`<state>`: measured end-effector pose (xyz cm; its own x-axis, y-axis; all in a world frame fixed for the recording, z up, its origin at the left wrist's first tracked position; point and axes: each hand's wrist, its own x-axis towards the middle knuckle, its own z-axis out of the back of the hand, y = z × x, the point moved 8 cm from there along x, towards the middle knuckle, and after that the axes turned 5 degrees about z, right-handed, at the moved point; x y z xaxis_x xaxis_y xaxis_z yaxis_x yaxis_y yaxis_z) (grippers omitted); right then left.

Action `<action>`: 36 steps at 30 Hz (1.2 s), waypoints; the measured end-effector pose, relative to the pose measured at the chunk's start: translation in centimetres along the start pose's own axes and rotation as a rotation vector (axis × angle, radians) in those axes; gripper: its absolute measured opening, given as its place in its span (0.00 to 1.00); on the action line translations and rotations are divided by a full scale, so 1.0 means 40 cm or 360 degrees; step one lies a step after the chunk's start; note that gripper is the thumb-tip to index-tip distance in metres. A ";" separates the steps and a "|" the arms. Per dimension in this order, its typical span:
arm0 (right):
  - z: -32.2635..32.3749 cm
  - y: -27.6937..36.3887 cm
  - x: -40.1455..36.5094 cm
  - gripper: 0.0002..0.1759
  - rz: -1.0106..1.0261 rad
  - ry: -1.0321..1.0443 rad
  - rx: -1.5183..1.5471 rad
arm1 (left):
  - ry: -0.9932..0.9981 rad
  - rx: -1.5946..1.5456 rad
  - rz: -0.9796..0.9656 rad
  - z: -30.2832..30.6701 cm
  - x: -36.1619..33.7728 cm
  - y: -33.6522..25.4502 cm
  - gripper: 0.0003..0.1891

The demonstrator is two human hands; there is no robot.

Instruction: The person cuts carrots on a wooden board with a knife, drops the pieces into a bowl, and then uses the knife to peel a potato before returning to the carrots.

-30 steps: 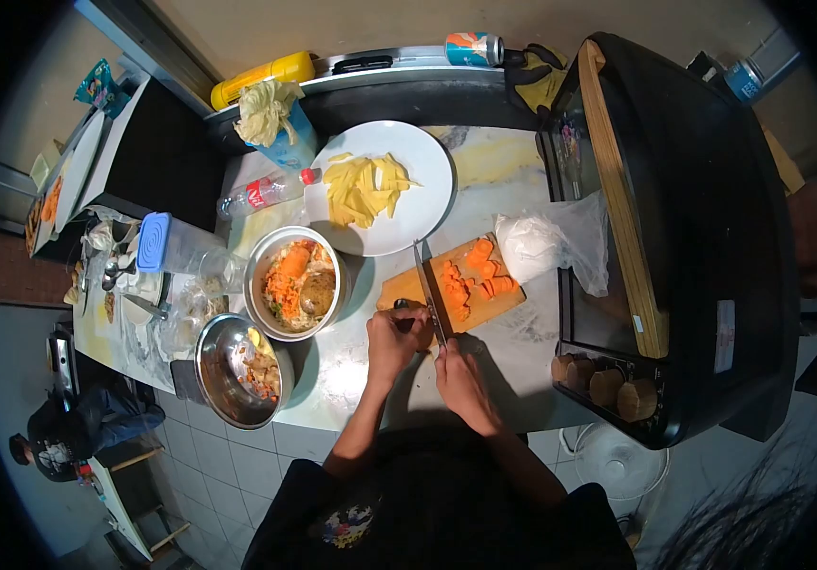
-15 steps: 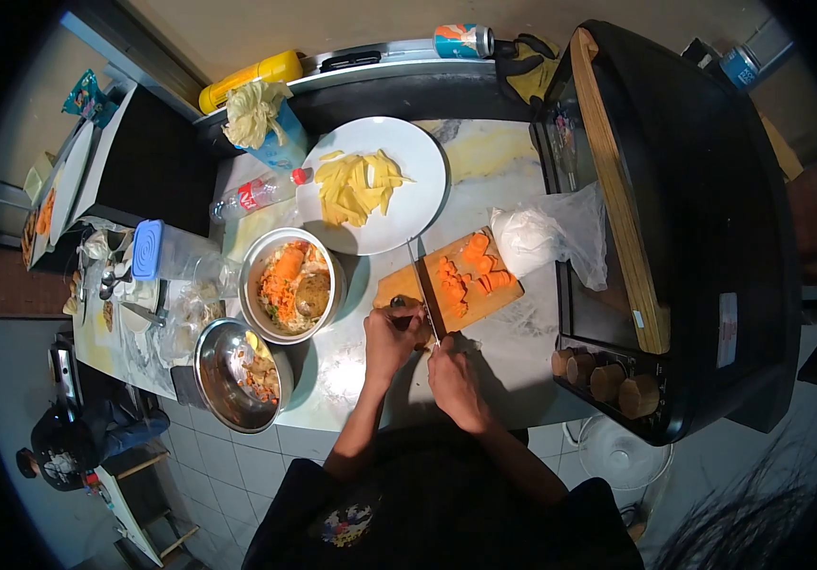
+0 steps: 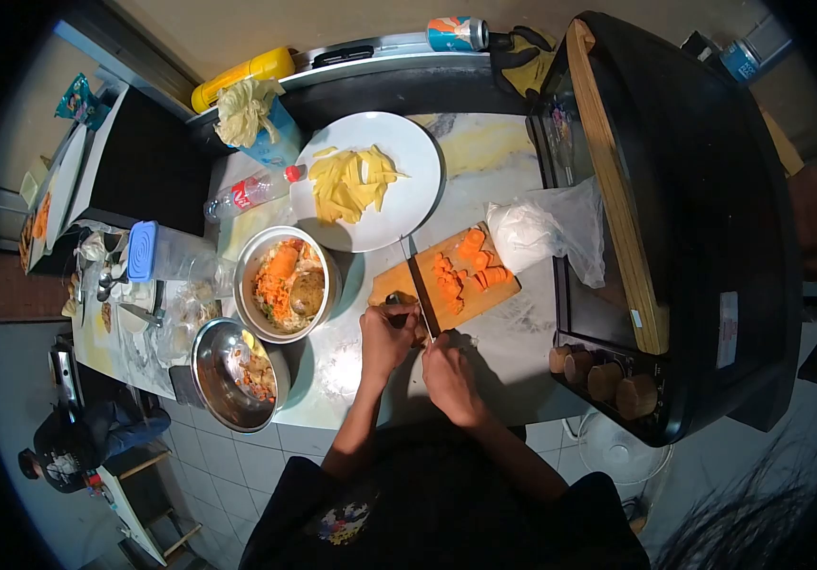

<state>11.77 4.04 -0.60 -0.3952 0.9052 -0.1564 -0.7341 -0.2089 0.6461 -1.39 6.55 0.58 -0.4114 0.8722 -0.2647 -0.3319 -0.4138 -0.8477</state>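
In the head view my right hand (image 3: pixel 452 382) is closed round the handle of a knife (image 3: pixel 419 287). Its blade points away from me across a wooden cutting board (image 3: pixel 391 280). My left hand (image 3: pixel 386 340) is closed beside the blade at the board's near left, pinching a small dark-looking piece that I cannot make out. Cut orange carrot pieces (image 3: pixel 446 282) lie on the board, right of the blade. Beyond the board stands a white plate (image 3: pixel 418 142) bearing pale yellow strips (image 3: pixel 344 195).
Left are a white pot (image 3: pixel 242 285) of grated carrot and other food, a metal bowl (image 3: pixel 209 389) with peelings and a plastic bottle (image 3: pixel 245 195). A bag of white powder (image 3: pixel 519 236) touches the board's right end. A black oven (image 3: pixel 703 237) borders the right. Another person (image 3: pixel 71 442) is far left.
The whole view has shifted slightly. Both hands and the knife keep nearly the same place over the board; the carrot pieces look unchanged.
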 end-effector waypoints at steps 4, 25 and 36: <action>0.010 0.026 0.002 0.07 0.0091 -0.0028 -0.0422 | 0.0019 0.0014 0.0027 0.002 0.000 0.008 0.06; 0.018 -0.008 -0.015 0.25 -0.0057 0.0173 -0.0114 | -0.0064 0.0137 -0.0057 0.006 -0.010 0.000 0.07; 0.039 0.001 0.002 0.41 0.0053 0.0121 0.0119 | -0.0062 0.0117 -0.0025 0.003 -0.008 0.014 0.07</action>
<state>12.60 4.67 0.58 -0.4614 0.8670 -0.1882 -0.6779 -0.2077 0.7052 -1.54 5.99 0.24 -0.4379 0.8686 -0.2320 -0.3997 -0.4192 -0.8152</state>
